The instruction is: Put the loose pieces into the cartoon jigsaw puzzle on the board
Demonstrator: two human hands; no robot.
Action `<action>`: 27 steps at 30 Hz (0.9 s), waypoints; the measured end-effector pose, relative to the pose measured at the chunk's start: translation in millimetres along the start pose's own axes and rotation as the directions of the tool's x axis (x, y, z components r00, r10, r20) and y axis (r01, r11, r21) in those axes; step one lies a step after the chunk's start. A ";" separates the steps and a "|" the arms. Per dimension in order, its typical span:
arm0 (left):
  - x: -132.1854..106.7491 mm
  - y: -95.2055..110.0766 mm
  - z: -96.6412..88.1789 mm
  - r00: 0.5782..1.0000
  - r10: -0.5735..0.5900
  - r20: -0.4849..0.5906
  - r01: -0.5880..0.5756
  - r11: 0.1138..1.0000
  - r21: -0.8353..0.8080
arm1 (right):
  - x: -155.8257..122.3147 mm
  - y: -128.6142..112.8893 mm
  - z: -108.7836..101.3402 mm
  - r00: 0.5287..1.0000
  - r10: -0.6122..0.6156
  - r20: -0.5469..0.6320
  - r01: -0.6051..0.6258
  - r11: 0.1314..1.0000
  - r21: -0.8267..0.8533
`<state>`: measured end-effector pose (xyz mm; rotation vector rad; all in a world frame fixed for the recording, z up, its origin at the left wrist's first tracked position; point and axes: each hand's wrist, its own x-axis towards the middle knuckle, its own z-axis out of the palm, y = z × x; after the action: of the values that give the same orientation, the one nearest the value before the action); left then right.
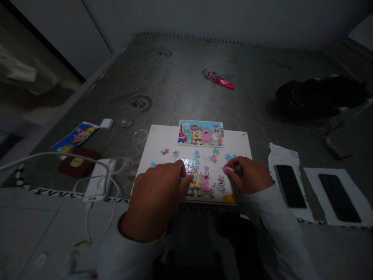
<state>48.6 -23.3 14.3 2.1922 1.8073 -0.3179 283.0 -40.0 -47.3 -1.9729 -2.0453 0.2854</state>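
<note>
My right hand [247, 174] pinches a small pinkish jigsaw puzzle piece [227, 168] at the right side of a white board [160, 136]. Over the board's left part, my left hand [160, 190] rests by the partly joined cartoon puzzle [201, 182], thumb and index finger apart at its edge; the other fingers are hidden beneath the hand. Several loose pieces, among them a blue one [197, 154] and a pink-and-blue one [215, 153], lie above the joined part. A reference picture card [201, 133] with cartoon figures sits at the board's top.
Two phones [290, 186] [339, 197] lie on white paper at right. To the left are a white power bank [99, 181] with a cable, a brown pouch [78, 161] and a colourful packet [76, 136]. Farther back are a red wrapper [218, 79] and a dark bag-like object [317, 97].
</note>
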 end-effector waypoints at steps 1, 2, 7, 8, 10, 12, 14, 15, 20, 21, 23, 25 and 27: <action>-0.2 0.6 -0.2 1.000 0.000 0.000 0.000 1.000 0.005 | 0.0 -1.2 -0.4 1.000 0.003 0.002 -0.003 1.000 0.001; -0.4 1.1 -0.4 1.000 -0.001 0.000 0.001 1.000 0.010 | 0.0 -2.3 -0.6 1.000 0.007 0.008 -0.007 1.000 0.005; -1.2 2.2 -2.9 1.000 0.000 0.005 0.000 1.000 0.007 | -0.5 -1.4 -0.5 1.000 0.003 0.024 -0.004 1.000 0.031; -1.2 2.1 -3.4 1.000 0.001 0.007 -0.001 1.000 0.005 | -0.3 0.2 -0.3 1.000 -0.010 0.017 0.009 1.000 0.026; -0.9 2.0 -3.8 1.000 -0.002 0.013 0.002 1.000 -0.001 | 0.7 4.3 -0.1 0.998 -0.058 0.002 0.058 0.998 0.002; -0.6 2.0 -3.4 1.000 -0.007 0.016 0.007 1.000 -0.005 | 2.1 8.0 -0.1 0.991 -0.130 0.020 0.130 0.991 -0.014; -0.5 2.2 -2.2 1.000 -0.010 0.016 0.010 1.000 -0.011 | 3.0 9.4 -0.4 0.984 -0.171 0.039 0.172 0.985 -0.015; -0.6 2.4 -1.6 1.000 -0.008 0.013 0.008 1.000 -0.012 | 3.0 8.8 -0.6 0.984 -0.175 0.035 0.176 0.984 -0.011; -0.7 3.7 1.5 1.000 0.021 -0.018 -0.021 1.000 0.003 | -1.1 -5.0 -0.4 0.990 -0.099 -0.096 0.102 0.994 0.032; -0.5 4.0 1.9 1.000 0.024 -0.017 -0.024 1.000 0.005 | -1.9 -8.1 -0.1 0.992 -0.080 -0.102 0.087 0.995 0.059; 0.0 4.6 2.8 0.999 0.033 -0.005 -0.033 0.999 -0.001 | -3.0 -13.4 0.0 0.995 -0.053 -0.086 0.064 0.989 0.130; 0.6 5.5 4.1 0.998 0.063 0.009 -0.063 0.998 -0.024 | -3.6 -17.4 -0.9 0.998 -0.027 -0.063 0.040 0.976 0.213; 1.0 6.6 5.9 0.994 0.109 0.003 -0.109 0.992 -0.062 | -4.2 -21.4 -3.7 1.000 -0.004 -0.030 0.012 0.956 0.292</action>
<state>55.4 -25.6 8.9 2.2342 1.6635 -0.2415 264.2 -45.3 -36.9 -1.7773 -1.8678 0.5220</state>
